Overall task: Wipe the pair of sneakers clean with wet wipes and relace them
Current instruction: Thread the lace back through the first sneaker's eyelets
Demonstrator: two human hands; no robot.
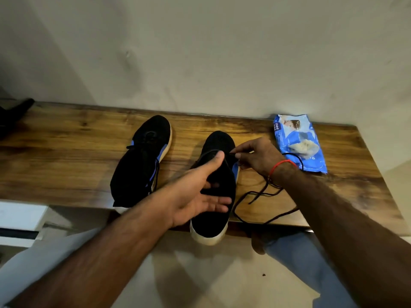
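Two black sneakers with pale soles and blue side patches lie on the wooden surface [66,156], toes toward the wall. The left sneaker [142,161] sits apart from both hands, its lace threaded. The right sneaker [216,196] lies nearer the front edge, its heel overhanging the surface. The left hand [198,196] is spread palm-up over the middle of this shoe, its grip relaxed: the thumb reaches up along the tongue area while the fingers lie straight across the opening, touching the upper. The right hand [258,157] hovers just beside the shoe's toe end, its grip pinching the black shoelace [262,193] between thumb and forefinger right at the upper eyelets. From that pinch the lace trails under the wrist, which wears a red thread, and loops loosely over the surface to the shoe's right. A blue pack of wet wipes [298,143] lies near the wall, just beyond the right hand, with a wipe poking out.
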